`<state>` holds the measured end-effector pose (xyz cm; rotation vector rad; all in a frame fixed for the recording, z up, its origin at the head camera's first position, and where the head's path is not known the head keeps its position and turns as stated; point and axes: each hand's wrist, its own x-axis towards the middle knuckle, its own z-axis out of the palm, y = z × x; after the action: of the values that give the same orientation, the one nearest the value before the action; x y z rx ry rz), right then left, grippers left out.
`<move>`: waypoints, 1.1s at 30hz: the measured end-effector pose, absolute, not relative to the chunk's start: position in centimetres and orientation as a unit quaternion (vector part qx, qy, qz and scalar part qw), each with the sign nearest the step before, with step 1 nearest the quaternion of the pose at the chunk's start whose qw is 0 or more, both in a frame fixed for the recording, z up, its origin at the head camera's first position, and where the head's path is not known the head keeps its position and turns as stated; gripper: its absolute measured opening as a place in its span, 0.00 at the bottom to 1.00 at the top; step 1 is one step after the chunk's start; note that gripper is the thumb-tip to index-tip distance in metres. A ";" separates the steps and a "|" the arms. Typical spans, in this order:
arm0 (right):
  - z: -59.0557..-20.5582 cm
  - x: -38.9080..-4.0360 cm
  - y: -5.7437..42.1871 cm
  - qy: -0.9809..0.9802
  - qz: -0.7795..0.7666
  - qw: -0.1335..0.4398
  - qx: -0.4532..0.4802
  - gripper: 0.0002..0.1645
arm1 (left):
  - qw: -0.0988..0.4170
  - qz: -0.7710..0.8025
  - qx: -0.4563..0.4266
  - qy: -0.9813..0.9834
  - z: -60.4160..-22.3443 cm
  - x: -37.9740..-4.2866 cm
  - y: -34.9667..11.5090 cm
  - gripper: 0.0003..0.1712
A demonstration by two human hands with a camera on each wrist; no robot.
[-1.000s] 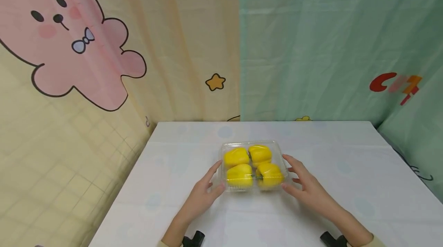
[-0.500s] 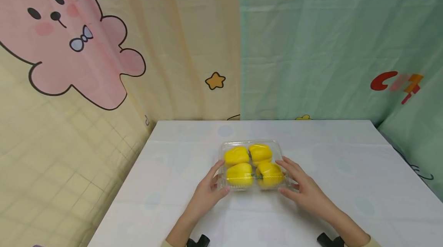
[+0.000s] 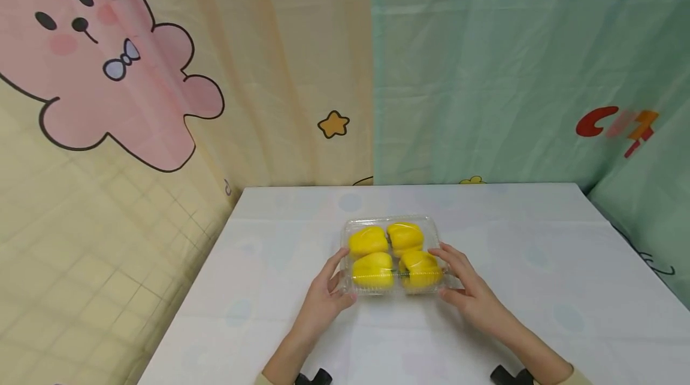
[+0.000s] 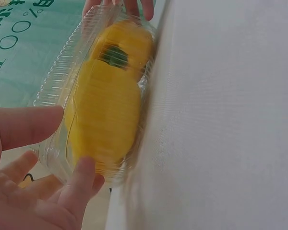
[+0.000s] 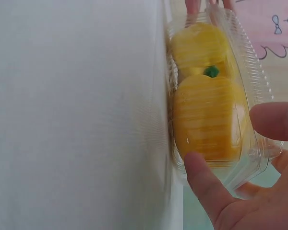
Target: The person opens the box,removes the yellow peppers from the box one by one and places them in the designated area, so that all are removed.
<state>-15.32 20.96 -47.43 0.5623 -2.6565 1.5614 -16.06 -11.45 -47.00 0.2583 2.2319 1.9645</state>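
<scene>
Left hand (image 3: 320, 301) and right hand (image 3: 475, 296) have closed in, fingers half-curled, gripping clear box (image 3: 395, 259), lower centre. Box now held both sides.

A cloth-walled booth, in what building cannot be told: a pale-yellow fabric sheet (image 3: 302, 61) printed with a pink cartoon bear (image 3: 151, 97) and a wrinkled green fabric sheet (image 3: 474, 73) hang behind and beside a rectangular white bench (image 3: 242, 265).
</scene>
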 end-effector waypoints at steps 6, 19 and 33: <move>-47.5 -15.2 21.0 -0.847 0.499 -0.002 0.183 0.41 | 0.088 0.662 0.081 0.740 -47.2 -16.0 -11.5 0.49; -47.3 -15.2 21.1 -0.833 0.525 -0.050 0.165 0.41 | 0.097 0.643 0.079 0.756 -46.9 -15.9 -11.6 0.49; -47.2 -15.2 21.0 -0.843 0.511 -0.040 0.165 0.43 | 0.092 0.642 0.088 0.756 -47.0 -16.0 -11.8 0.50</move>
<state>-15.21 21.05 -47.21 0.5317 -2.7169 1.6464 -16.01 -11.78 -47.00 0.2609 2.2460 1.9060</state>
